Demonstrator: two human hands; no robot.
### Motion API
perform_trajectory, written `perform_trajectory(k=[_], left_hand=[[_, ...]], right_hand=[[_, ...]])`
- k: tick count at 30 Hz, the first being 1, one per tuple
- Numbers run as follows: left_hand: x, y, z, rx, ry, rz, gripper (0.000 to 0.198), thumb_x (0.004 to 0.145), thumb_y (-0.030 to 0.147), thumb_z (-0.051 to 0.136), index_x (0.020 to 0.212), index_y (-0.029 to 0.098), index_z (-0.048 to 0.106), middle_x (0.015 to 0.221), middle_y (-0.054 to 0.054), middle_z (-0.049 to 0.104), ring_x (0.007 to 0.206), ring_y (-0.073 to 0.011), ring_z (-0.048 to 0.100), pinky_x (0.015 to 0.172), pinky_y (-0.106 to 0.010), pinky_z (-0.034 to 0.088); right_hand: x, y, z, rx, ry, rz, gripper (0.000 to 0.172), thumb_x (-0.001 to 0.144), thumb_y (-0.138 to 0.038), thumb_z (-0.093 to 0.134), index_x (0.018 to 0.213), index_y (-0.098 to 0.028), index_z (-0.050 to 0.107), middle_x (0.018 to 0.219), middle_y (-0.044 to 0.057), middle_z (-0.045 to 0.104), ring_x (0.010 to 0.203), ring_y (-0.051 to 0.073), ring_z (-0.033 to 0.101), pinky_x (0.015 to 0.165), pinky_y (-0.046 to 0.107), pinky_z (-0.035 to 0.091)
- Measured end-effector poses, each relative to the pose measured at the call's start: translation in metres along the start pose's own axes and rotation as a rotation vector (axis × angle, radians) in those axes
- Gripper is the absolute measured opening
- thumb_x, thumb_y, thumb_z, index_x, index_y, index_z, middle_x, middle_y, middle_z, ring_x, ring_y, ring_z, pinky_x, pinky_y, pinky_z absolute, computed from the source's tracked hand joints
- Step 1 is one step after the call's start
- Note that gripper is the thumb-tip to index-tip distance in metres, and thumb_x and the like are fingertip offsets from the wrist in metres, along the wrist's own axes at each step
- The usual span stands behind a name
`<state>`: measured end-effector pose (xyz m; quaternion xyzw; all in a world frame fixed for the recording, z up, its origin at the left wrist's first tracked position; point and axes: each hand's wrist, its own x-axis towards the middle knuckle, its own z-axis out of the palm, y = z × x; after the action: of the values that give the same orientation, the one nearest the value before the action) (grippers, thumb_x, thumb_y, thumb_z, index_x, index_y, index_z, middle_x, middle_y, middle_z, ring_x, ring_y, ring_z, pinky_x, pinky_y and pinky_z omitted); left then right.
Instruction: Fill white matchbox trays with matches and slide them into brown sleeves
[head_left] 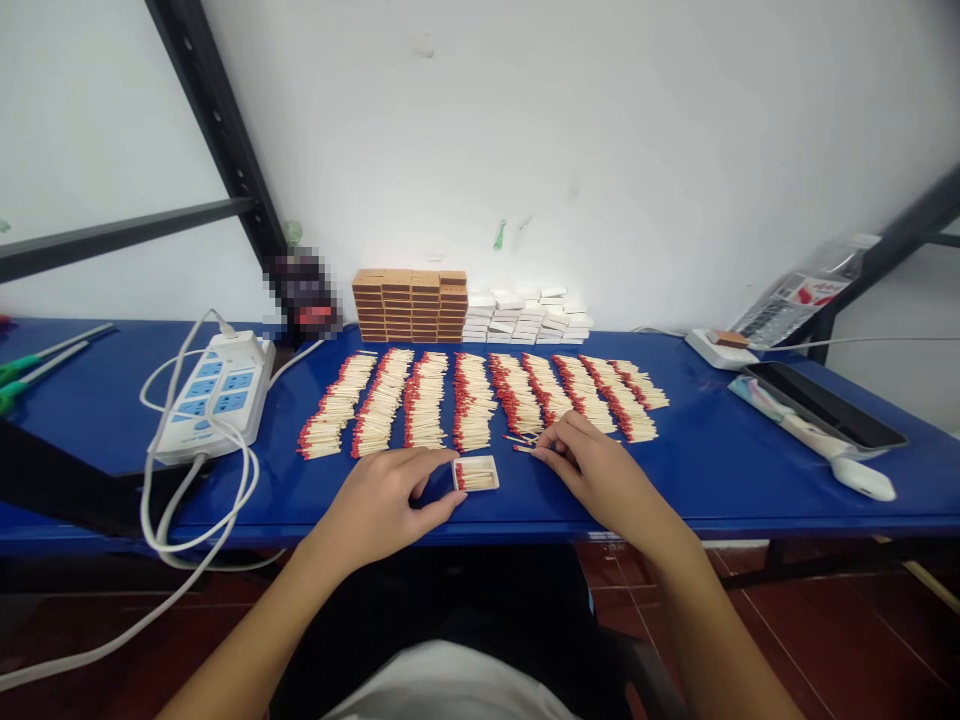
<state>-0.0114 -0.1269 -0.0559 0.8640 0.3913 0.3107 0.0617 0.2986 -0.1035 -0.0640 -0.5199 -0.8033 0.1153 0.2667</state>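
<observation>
A small white matchbox tray [475, 473] with a few red-tipped matches in it lies near the front edge of the blue table [690, 470]. My left hand [394, 495] rests beside it, thumb and forefinger touching its left side. My right hand [589, 462] lies just right of the tray, fingers pinched on matches [523, 446] at the near end of the rows. Several rows of red-tipped matches [480, 400] stretch across the table behind both hands.
Stacked brown matchbox sleeves [409, 304] and white trays [525, 315] stand against the wall. A white power strip [214, 395] with looping cables lies left. Green-handled tools [30, 365] are far left. A phone [825, 405], a white device [840, 460] and a water bottle [802, 290] are right.
</observation>
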Motion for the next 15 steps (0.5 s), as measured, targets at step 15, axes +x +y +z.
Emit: perform_trajectory(k=[15], left_hand=[[0.001,0.000,0.001,-0.004,-0.003,0.002,0.028,0.098,0.031,0.077,0.123,0.019,0.076,0.068,0.005,0.061,0.059,-0.0122,0.055,0.062,-0.026,0.041]], right_hand=[[0.001,-0.059,0.025,-0.079,0.069,-0.228,0.011,0.111,-0.023,0.055,0.103,-0.022,0.063,0.103,0.006,0.067,0.087,0.021,0.071,0.076,0.034,0.056]])
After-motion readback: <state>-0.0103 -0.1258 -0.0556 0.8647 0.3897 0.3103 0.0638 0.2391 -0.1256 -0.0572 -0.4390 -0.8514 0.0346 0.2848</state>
